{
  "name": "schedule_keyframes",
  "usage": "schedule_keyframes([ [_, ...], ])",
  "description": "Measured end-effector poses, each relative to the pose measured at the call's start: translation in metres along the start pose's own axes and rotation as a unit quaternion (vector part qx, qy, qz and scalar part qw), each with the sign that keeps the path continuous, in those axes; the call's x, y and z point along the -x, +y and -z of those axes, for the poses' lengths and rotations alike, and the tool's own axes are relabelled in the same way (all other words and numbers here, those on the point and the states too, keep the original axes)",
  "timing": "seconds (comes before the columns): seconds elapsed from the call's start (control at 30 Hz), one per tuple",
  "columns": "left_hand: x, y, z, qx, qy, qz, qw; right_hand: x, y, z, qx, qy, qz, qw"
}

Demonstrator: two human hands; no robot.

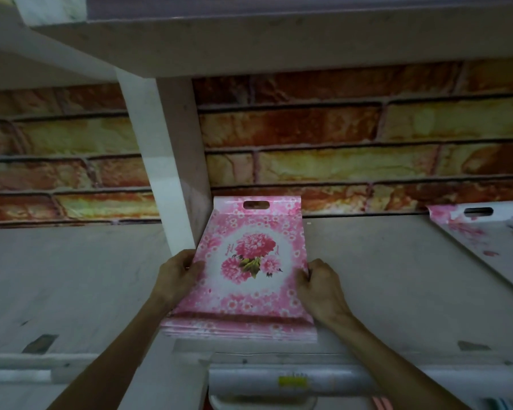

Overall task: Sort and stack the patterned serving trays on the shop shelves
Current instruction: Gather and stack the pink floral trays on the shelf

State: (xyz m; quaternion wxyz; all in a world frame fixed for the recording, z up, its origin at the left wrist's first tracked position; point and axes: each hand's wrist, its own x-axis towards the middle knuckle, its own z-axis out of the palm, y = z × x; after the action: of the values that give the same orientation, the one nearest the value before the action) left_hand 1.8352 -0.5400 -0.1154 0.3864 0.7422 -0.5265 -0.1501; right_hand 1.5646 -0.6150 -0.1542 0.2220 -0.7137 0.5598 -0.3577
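A stack of pink floral trays (251, 232) with a handle slot at the far end lies on the pale shelf (382, 285), its near end at the shelf's front edge. My left hand (176, 272) grips the stack's left edge, thumb on top. My right hand (320, 284) grips the right edge in the same way. A second tray (483, 241), white with pink flowers and a handle slot, lies on the shelf at the far right, partly cut off by the frame.
A white upright post (163, 161) stands just left of the stack. Behind is a brick-patterned back wall (338, 134), with another shelf board (249, 45) overhead. Below the front edge lie rolled white goods (293, 383).
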Motion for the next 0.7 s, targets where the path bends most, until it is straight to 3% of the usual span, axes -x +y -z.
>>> schedule_keyframes([
  [0.47, -0.003, -0.007, -0.005, -0.111, -0.031, -0.025, 0.993, -0.002, 0.008, -0.004, -0.002, -0.027, -0.008, 1.0],
  [0.7, -0.004, -0.009, -0.001, -0.065, -0.015, -0.016, 0.998, -0.003, 0.002, 0.014, -0.012, -0.034, -0.018, 0.999],
])
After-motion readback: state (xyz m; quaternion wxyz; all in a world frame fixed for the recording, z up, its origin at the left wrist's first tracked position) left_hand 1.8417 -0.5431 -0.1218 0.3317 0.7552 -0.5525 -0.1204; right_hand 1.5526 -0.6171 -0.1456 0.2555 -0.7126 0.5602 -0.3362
